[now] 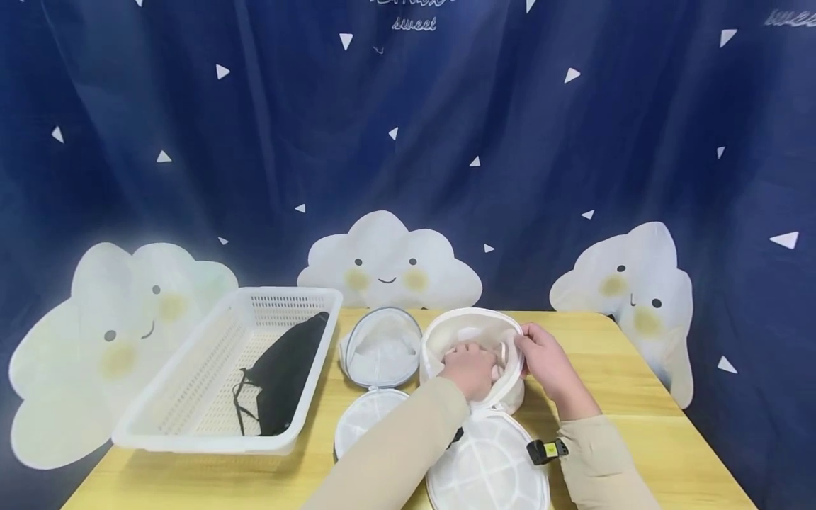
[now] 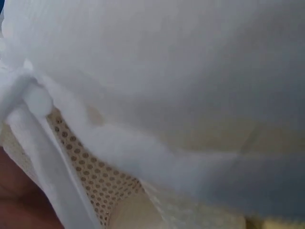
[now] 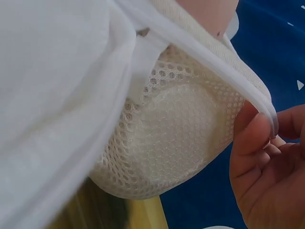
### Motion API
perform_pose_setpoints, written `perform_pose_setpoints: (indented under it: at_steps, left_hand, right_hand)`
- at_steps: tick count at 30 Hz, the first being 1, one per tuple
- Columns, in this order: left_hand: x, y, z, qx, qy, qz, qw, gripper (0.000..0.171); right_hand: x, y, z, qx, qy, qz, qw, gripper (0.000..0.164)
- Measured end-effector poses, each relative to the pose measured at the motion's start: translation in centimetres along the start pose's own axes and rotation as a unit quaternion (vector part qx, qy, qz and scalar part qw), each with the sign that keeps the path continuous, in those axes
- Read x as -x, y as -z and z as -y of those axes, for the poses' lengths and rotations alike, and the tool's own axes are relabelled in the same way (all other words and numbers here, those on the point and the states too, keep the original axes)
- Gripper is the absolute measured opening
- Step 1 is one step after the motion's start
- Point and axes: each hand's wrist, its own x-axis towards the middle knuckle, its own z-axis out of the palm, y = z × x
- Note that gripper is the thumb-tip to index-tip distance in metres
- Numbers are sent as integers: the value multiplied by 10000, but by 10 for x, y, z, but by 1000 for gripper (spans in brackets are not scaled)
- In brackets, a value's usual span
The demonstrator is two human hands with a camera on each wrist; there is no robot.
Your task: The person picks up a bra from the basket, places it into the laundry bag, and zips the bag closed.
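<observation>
A white mesh laundry bag (image 1: 513,398) stands with its round mouth uncovered and its lid (image 1: 487,460) folded down in front. Inside it is my left hand (image 1: 470,370), fingertips partly hidden, beside pale fabric-like pieces; whether it grips anything does not show. My right hand (image 1: 548,363) pinches the bag's right rim between thumb and fingers. Close up in the right wrist view, that hand (image 3: 274,160) holds the white edging, with the honeycomb mesh (image 3: 176,129) next to it. In the left wrist view, white fabric (image 2: 157,62) fills most of the picture.
Left of the bag stands a smaller mesh bag (image 1: 385,350) with grey edging, its lid (image 1: 366,416) lying in front. A white perforated basket (image 1: 204,444) farther left holds a black drawstring pouch (image 1: 290,379). Behind the wooden table (image 1: 637,453) hangs a blue curtain (image 1: 408,92).
</observation>
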Motion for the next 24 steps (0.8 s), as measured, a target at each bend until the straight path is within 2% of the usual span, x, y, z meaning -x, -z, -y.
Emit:
perform_pose_setpoints:
  at_steps: [2, 5, 7, 11, 14, 18, 20, 24]
  left_hand:
    - [-4, -7, 3, 45, -129, -82, 9999, 40]
    - [-9, -9, 8, 169, -369, -129, 9991, 41]
    - [-7, -8, 13, 214, -559, -118, 9981, 48]
    - [5, 4, 19, 263, -759, 69, 9967, 66]
    - [16, 13, 21, 408, -810, 218, 9956, 71]
    - [31, 23, 29, 839, -971, 107, 9917, 74]
    - [39, 33, 35, 982, -1058, -1, 9895, 74]
    - [50, 58, 49, 943, -1156, -344, 9882, 65]
  right_hand:
    - [1, 0, 0, -21, 23, 38, 10000, 22]
    - [3, 0, 6, -30, -8, 77, 10000, 22]
    - [5, 0, 12, -46, -50, 121, 9999, 22]
    - [3, 0, 7, -6, -74, 95, 9999, 22]
    - [0, -1, -10, 18, -57, 55, 10000, 22]
    - [2, -2, -17, -15, -102, 137, 9999, 23]
    - [2, -2, -15, 19, -77, 164, 9998, 24]
    - [-4, -2, -6, 103, 23, 168, 9998, 27]
